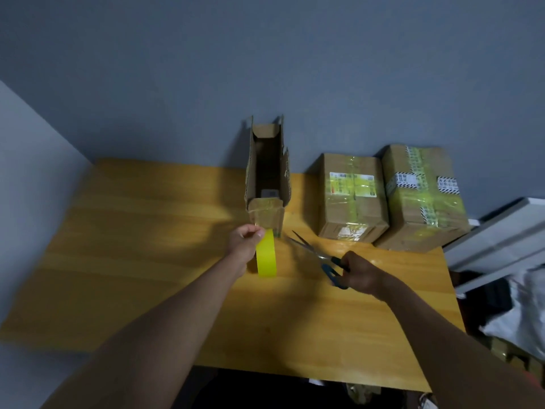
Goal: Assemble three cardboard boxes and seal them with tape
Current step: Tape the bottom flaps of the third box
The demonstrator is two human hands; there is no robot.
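Cardboard of the third box [267,184] stands toward the far edge of the wooden desk [147,261], long and narrow, its upper side open with flaps raised and clear tape visible across its near end. Left hand [244,242] has its fingers [259,233] pinched on the yellow tape roll [266,253], held on edge just in front of that near end. Right hand [362,273] has its fingers grasping the blue handles of the scissors [320,258], blades parted and pointing toward the roll. Judgement: the strip is about to be cut; whether a strip runs taut from roll to box cannot be told. Good practice is to keep the strip tight, cut close to the roll, then press the end flat. Two sealed boxes [352,196] [421,196] sit right of it, side by side.
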